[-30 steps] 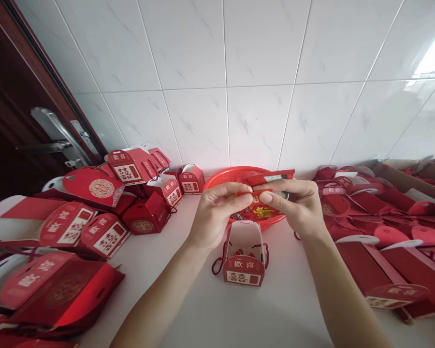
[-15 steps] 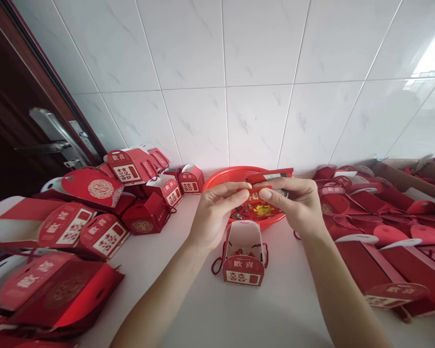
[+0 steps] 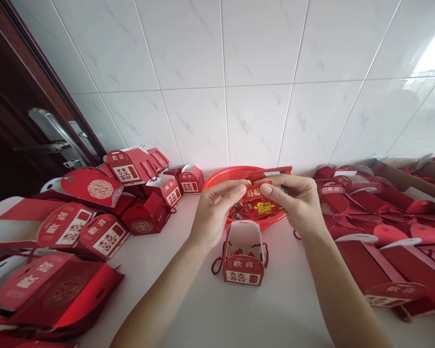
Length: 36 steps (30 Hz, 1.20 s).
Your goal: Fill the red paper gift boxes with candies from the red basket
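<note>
Above the basket, my left hand (image 3: 212,208) and my right hand (image 3: 299,200) are both closed, pinching a small red printed packet (image 3: 254,192) between thumbs and fingers. A second red wrapper with a serrated edge (image 3: 275,171) shows just behind my right fingers; whether that hand holds it too is unclear. Under the hands stands a red plastic basket (image 3: 217,177), partly hidden, with a gold-lettered red packet (image 3: 266,208) and small wrapped sweets (image 3: 238,209) in it. Nearer to me, an open red gift box (image 3: 243,273) with cord handles sits upright, small wrapped pieces inside.
Assembled red gift boxes (image 3: 126,174) are piled on the left of the white table (image 3: 239,319). More red boxes (image 3: 369,266) lie in rows on the right, beside a cardboard carton (image 3: 413,179). A tiled wall (image 3: 253,121) rises behind, and a door handle (image 3: 54,135) is at far left.
Both hands have shifted very slightly and the pinched packet has turned a little, baring more of its print. More of the basket's contents show below it. The boxes are unmoved.
</note>
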Each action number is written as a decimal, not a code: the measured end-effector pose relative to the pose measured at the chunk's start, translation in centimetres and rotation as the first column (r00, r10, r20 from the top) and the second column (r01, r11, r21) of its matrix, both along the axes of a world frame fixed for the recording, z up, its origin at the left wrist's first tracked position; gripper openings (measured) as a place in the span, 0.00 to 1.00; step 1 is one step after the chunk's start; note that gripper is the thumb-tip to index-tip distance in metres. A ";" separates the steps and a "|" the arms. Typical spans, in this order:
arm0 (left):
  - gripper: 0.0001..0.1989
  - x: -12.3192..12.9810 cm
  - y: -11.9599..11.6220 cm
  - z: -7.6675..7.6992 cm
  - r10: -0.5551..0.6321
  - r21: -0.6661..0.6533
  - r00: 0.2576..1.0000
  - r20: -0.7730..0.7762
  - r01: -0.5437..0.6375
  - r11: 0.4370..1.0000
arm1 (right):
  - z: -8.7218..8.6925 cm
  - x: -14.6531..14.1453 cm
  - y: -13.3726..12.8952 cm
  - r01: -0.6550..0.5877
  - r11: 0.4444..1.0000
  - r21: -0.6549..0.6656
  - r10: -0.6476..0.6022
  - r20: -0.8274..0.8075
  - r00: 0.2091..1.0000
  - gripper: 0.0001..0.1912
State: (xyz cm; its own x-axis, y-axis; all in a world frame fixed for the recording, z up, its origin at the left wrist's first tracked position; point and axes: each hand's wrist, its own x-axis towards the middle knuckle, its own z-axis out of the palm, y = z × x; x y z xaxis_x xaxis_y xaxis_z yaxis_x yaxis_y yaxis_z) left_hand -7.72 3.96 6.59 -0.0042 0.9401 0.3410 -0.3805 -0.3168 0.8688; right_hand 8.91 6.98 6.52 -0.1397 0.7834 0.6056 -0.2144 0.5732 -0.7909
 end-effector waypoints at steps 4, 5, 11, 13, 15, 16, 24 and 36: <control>0.10 -0.1 0.1 -0.2 0.024 0.009 0.998 -0.049 -0.024 1.000 | 0.0 0.0 0.0 0.006 1.000 0.002 -0.006 -0.007 1.000 0.02; 0.10 -0.1 0.1 -0.3 0.032 0.018 0.997 -0.067 -0.031 0.999 | 0.0 -0.1 0.0 0.015 1.000 -0.004 -0.015 -0.008 1.000 0.03; 0.11 -0.2 0.0 -0.5 0.044 0.078 0.987 -0.156 -0.032 0.996 | 0.1 -0.1 0.0 0.012 1.000 -0.007 -0.012 -0.001 1.000 0.05; 0.11 -0.2 0.0 -0.5 0.048 0.079 0.986 -0.159 -0.036 0.996 | 0.2 -0.1 -0.1 0.005 1.000 -0.010 -0.005 0.003 1.000 0.06; 0.11 -0.2 0.0 -0.5 0.074 0.087 0.983 -0.167 -0.060 0.994 | 0.2 -0.1 0.0 0.005 1.000 -0.019 -0.005 0.019 1.000 0.07; 0.10 -0.2 0.0 -0.5 0.095 0.094 0.980 -0.176 -0.079 0.992 | 0.2 0.0 0.0 0.007 1.000 -0.026 -0.007 0.032 0.999 0.09; 0.09 -0.1 -0.4 -0.3 0.231 0.149 0.937 -0.261 -0.198 0.969 | 0.1 0.2 0.4 0.030 0.997 -0.072 -0.020 0.129 0.991 0.18; 0.11 0.0 -0.6 -0.1 0.281 0.178 0.927 -0.249 -0.241 0.954 | 0.2 0.2 0.4 -0.005 0.997 -0.071 0.018 0.179 0.984 0.23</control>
